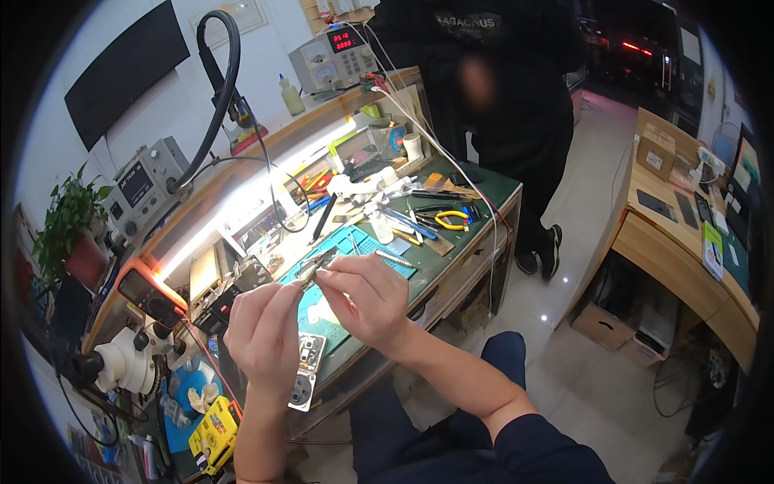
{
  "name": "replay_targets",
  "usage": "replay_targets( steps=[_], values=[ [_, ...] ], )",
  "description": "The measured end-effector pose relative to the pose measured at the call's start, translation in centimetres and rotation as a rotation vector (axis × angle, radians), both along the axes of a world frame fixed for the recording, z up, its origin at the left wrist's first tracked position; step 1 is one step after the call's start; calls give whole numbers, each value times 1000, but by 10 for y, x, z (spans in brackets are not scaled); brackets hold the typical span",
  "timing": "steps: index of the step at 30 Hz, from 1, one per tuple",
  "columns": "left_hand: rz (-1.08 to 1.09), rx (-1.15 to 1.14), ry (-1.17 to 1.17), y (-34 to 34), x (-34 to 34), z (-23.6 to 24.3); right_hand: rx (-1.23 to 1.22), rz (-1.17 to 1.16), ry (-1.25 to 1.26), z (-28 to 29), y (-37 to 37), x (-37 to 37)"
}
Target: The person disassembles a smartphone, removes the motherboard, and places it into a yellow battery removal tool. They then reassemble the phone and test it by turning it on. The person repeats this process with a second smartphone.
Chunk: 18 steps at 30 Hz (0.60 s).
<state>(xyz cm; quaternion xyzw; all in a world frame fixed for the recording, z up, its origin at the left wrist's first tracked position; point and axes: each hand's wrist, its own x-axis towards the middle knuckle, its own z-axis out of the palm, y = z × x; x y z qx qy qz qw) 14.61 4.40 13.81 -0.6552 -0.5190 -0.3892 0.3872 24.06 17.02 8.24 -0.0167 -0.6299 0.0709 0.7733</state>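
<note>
My left hand [264,327] and my right hand [363,298] are raised over the workbench, fingertips close together and closed on a small dark, metallic part [321,263], whose details I cannot make out. Just behind it lies a teal repair mat [355,239] with small items on it. An opened phone [306,371] with its internals exposed lies beside my left wrist. A thin metallic tool [393,258] lies to the right of my right hand's fingers.
Pliers [451,219] and other tools crowd the bench [492,184]. A white microscope [121,363], multimeter [145,294] and yellow box [214,436] are at left. A person in black [516,145] stands beyond the bench. A wooden desk [669,258] is at right.
</note>
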Motion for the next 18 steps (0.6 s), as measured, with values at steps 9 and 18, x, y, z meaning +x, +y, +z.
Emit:
replay_targets(
  steps=[9, 18],
  values=[
    [-80, -157, -584, -9, -16, -16, -336, 336, -207, 3, -12, 0],
    [35, -34, -1142, -93, -97, -61, -321, 351, -933, -87, -45, -9]
  ],
)
